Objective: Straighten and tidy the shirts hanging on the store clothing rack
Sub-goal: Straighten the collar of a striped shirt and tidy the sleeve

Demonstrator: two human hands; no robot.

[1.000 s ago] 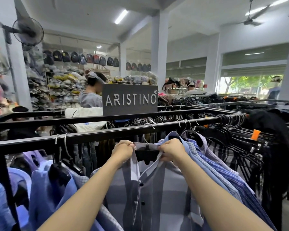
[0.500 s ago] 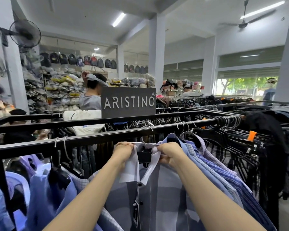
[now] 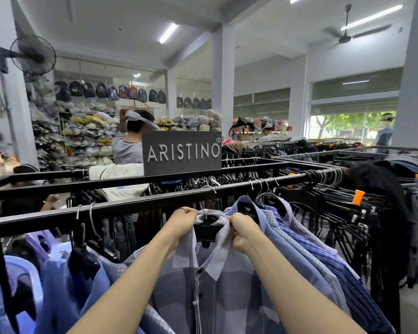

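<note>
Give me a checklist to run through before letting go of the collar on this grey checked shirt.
1. Left hand grips the left collar side: ok.
2. Right hand grips the right collar side: ok.
3. Black hanger sits inside the neck of the grey checked shirt: ok.
4. Hanger hook over the rack rail: cannot tell, the hook top is hidden between the hands.
5. Collar folded down flat: not ok, both points are raised and spread open.
6. Button placket closed and straight: cannot tell, only part of it shows.
</note>
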